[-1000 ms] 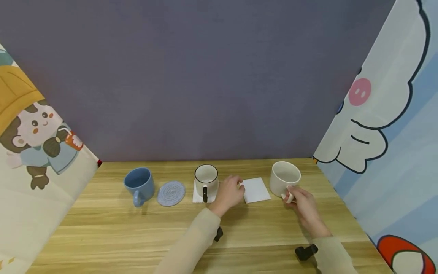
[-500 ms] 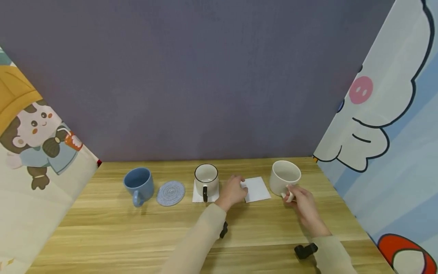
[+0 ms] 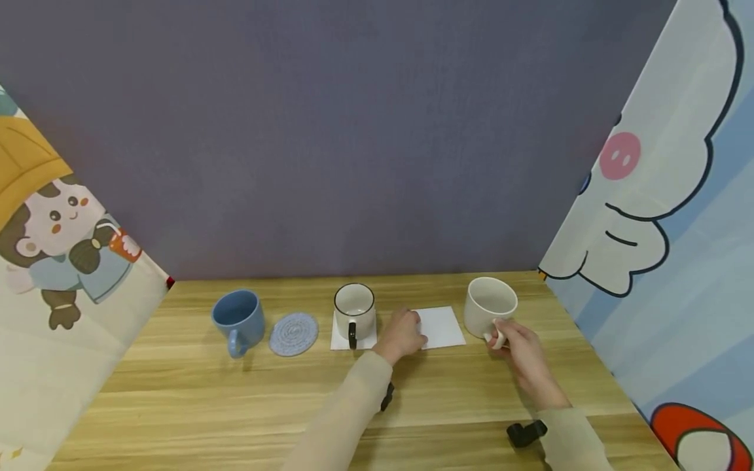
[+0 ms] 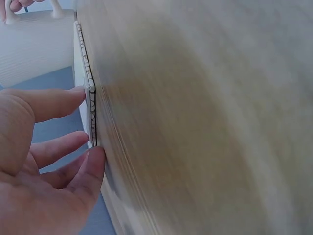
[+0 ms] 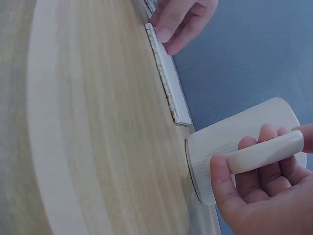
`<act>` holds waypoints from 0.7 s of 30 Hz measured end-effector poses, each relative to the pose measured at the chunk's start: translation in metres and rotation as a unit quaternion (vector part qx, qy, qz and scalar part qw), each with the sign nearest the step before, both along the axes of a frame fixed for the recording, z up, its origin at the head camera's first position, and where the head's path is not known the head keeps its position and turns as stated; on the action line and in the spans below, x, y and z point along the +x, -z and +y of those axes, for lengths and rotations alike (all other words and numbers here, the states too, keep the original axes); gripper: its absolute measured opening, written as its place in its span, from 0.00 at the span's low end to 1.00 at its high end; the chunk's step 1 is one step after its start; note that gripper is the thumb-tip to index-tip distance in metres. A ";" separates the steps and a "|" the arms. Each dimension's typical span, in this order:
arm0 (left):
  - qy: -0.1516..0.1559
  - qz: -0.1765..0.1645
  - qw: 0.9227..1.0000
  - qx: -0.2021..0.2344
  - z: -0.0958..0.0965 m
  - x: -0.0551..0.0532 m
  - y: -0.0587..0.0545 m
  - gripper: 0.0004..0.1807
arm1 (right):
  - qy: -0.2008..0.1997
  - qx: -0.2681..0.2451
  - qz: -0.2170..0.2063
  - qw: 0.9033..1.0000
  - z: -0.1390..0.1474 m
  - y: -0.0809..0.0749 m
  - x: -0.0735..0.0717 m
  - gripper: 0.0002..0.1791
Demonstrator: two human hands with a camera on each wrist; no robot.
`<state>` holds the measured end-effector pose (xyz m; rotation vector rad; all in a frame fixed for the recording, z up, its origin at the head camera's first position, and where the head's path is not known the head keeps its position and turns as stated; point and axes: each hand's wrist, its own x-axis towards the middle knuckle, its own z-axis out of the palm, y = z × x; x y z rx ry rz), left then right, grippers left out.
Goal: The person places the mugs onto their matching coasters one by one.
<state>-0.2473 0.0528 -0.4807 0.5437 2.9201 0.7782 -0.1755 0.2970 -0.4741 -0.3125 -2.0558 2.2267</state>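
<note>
My left hand is at the left end of a square white coaster with an uneven edge. In the left wrist view the thumb touches it and the fingers bend against its left corner, so the coaster's end is between them. The coaster lies flat on the table. To its right, my right hand holds the handle of a plain white mug, thumb and fingers curled around it. The mug is upright, with its handle toward me.
Left of my left hand, a white mug with a black rim and handle stands on another white coaster. Beyond it are a round blue-grey woven coaster and a blue mug. A grey panel borders the wooden table at the back.
My left hand has shifted slightly right and toward me, from beside the coaster onto its left end. My right hand and the white mug have stayed in place.
</note>
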 end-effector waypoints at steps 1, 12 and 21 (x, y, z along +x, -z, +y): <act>-0.001 -0.003 1.000 0.001 0.000 0.000 0.000 0.15 | 0.000 0.001 0.000 1.000 0.000 0.000 0.000 0.16; 0.007 -0.037 0.998 0.041 0.006 -0.001 -0.003 0.17 | -0.002 0.011 -0.008 1.000 0.004 -0.004 -0.001 0.18; -0.005 -0.042 0.997 0.063 0.000 -0.002 0.000 0.23 | -0.011 0.024 0.003 1.000 -0.004 -0.004 0.001 0.20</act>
